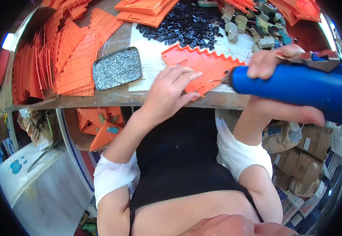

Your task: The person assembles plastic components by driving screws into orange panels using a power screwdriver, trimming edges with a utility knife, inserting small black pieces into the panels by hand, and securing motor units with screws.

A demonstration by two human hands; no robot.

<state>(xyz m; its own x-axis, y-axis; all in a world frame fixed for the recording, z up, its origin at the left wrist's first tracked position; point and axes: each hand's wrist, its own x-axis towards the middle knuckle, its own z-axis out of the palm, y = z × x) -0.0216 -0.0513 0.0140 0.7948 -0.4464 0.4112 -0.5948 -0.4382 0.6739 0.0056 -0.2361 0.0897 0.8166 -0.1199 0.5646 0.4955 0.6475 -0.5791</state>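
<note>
In the head view, my right hand point(263, 65) is wrapped around a thick blue electric screwdriver point(289, 84), lying almost level. Its thin bit points left over an orange plastic panel point(206, 67) with a zigzag far edge. My left hand point(167, 92) grips this panel at its near left side, fingers on top and thumb by the near edge. A small dark piece sits on the panel close to the driver's nose. Whether the bit touches a screw is too blurred to tell. To the left stands a dark tray point(117, 67) full of small silvery screws.
Stacked orange panels point(76, 63) fill the table's left side, with more point(147, 10) at the back. Behind the work lies a heap of small black parts point(182, 25). Pale geared motors point(253, 23) are piled at the back right. Below the table edge is a box of orange parts point(100, 126).
</note>
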